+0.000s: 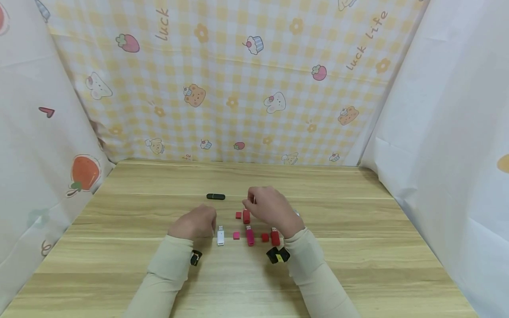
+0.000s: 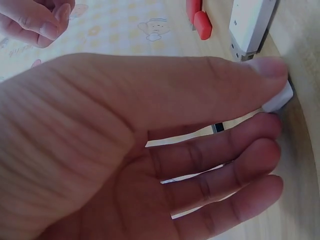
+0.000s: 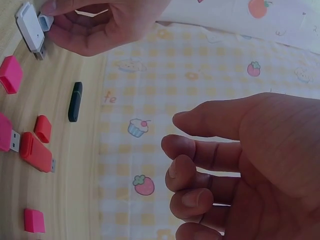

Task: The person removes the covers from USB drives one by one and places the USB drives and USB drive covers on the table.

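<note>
Low over the wooden table, my left hand (image 1: 196, 222) pinches a small white cap (image 2: 278, 100) between thumb and index finger. Right beside that cap lies a white USB stick (image 1: 220, 237), its metal plug bare. My right hand (image 1: 270, 206) hovers above the sticks, fingers loosely curled and holding nothing. Below it are a red USB stick (image 1: 246, 217) and its red cap (image 1: 238, 215). Nearer the front, a magenta USB stick (image 1: 250, 237) lies by a pink cap (image 1: 236, 236). Another uncapped stick, dark red (image 1: 275, 237), lies by a second red cap (image 1: 265, 237).
Farther back on the table lies a black USB stick (image 1: 216, 196) with its cap on. A small silvery piece (image 1: 296, 213) peeks out behind the right hand, mostly hidden. A patterned curtain (image 1: 234, 88) stands along the table's back edge, with white cloth at both sides.
</note>
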`<state>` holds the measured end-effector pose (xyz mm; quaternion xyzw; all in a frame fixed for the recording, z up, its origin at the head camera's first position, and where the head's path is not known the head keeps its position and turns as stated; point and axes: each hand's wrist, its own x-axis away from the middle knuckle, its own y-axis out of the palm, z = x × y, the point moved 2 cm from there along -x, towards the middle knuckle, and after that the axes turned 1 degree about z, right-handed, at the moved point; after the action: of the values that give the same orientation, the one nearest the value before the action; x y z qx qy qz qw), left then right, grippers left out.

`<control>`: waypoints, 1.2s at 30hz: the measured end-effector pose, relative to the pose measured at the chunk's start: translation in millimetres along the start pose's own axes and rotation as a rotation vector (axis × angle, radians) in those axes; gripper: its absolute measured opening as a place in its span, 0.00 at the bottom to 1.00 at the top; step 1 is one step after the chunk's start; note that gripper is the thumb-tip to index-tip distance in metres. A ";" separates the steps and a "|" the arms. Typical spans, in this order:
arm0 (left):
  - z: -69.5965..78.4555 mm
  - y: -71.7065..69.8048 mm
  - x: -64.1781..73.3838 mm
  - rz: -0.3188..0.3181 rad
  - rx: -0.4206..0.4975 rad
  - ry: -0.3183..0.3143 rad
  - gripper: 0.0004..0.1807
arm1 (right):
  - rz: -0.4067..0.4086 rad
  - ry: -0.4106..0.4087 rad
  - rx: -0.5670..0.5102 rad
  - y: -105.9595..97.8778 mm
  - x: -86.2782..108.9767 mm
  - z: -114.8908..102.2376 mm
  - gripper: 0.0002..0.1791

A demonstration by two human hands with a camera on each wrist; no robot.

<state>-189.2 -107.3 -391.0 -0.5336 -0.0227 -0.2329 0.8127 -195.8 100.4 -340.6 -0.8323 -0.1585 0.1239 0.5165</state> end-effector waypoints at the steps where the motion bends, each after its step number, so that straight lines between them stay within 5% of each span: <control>1: -0.1 0.1 0.2 -0.001 0.003 0.000 0.09 | 0.000 -0.001 0.002 0.2 -0.3 0.4 0.13; 16: -0.9 -7.1 4.2 -0.016 0.026 -0.030 0.09 | -0.027 0.023 -0.024 -1.7 1.3 4.4 0.10; 23: -10.6 -24.1 4.3 0.091 0.086 0.010 0.03 | -0.051 0.054 -0.064 -3.6 0.9 7.2 0.10; 31: -23.5 -34.5 -3.7 0.235 0.100 0.017 0.13 | -0.053 0.045 -0.062 -3.9 -0.1 8.5 0.10; 36: -32.3 -31.7 -11.9 0.259 0.112 -0.006 0.18 | -0.052 0.042 -0.059 -3.1 -0.9 9.3 0.11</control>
<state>-219.5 -141.7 -381.1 -0.4864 0.0307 -0.1229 0.8645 -200.5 109.0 -341.8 -0.8453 -0.1728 0.0885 0.4978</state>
